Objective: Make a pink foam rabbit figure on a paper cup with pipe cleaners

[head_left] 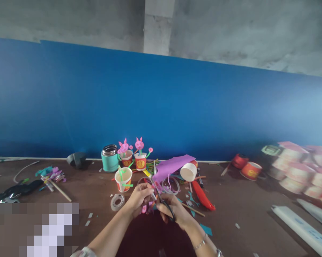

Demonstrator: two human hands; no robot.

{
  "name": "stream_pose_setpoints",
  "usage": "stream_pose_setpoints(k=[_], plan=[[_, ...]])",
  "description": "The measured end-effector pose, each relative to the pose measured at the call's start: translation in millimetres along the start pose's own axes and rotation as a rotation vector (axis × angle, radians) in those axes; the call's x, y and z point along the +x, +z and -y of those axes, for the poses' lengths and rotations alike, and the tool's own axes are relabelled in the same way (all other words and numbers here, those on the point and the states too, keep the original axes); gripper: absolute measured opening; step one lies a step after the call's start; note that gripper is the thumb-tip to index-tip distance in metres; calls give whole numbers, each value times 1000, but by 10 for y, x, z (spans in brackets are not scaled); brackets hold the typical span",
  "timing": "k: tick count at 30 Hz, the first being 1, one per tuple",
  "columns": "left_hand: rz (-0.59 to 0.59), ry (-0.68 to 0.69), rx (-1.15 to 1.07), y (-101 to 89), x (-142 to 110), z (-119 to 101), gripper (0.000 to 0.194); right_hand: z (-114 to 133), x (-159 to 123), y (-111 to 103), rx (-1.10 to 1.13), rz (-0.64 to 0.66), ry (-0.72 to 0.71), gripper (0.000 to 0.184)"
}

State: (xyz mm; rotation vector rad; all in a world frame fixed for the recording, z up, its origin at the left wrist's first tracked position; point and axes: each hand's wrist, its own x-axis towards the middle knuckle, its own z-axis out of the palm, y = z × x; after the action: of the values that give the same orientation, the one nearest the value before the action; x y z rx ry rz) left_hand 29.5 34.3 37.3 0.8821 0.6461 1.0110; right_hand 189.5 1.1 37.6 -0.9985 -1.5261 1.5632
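Note:
My right hand is closed round the black handles of a pair of scissors, whose blades point up and away. Pinched in the fingers of my left hand is a small white strip, close beside the blades; whether they touch it I cannot tell. Just beyond my hands lies a purple sheet, next to a tipped paper cup. A paper cup with green straws stands beyond my left hand, and a roll of clear tape lies to its left.
Two red cups with pink paper animals stand at the back beside a turquoise jar. A red pouch and paper scraps lie to the right. Stacked cups and a white power strip are at far right.

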Motion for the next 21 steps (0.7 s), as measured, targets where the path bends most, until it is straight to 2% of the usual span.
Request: stream_pose_setpoints(k=[10, 21], plan=[[66, -34, -24, -101, 44, 42, 30, -13, 9, -37, 15, 51, 8, 40], [114, -131, -62, -119, -6, -36, 22, -34, -15, -58, 16, 94, 14, 37]])
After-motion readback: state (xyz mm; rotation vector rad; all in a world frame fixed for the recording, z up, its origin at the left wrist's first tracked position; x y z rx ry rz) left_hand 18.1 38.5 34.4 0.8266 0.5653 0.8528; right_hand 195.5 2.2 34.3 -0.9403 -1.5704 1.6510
